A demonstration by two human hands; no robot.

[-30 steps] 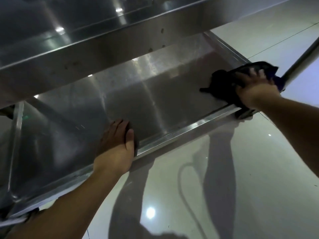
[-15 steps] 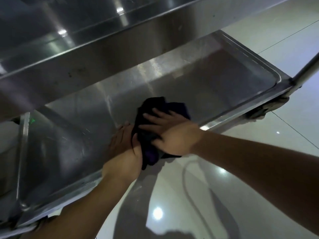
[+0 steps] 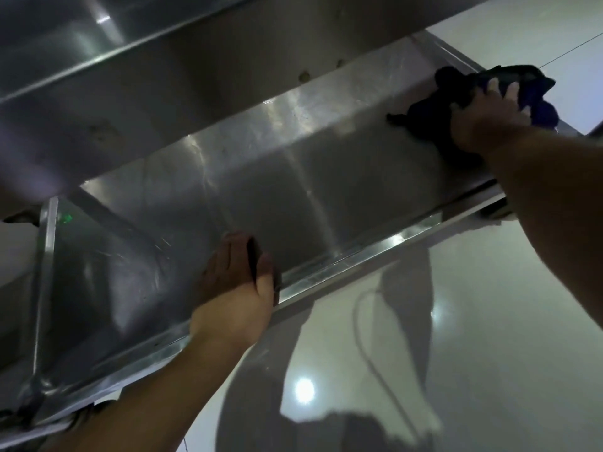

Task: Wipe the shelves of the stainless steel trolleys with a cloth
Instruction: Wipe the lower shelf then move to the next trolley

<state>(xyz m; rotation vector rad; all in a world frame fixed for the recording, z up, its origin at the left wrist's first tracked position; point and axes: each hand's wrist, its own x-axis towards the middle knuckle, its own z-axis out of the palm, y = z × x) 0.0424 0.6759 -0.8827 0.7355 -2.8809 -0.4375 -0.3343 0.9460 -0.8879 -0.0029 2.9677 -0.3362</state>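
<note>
1. Nearest me is the glossy pale floor, which carries the shadows of my arms and a bright round reflection of a light.
2. My left hand rests on the front rim of the lower shelf: the fingers lie flat and straight on the steel inside the shelf, and the thumb runs along the raised edge. It holds nothing.
3. The lower shelf stretches from the left post out to the far right corner, its surface scratched and streaked with reflections.
4. At that right end, my right hand presses down on the dark cloth, fingers spread over it and curling into its folds. The cloth lies bunched on the shelf near the corner, part of it showing blue beyond my fingers.
5. My two hands are well apart.
6. Farthest up, the upper shelf overhangs the lower one, a few small marks on its front face.
</note>
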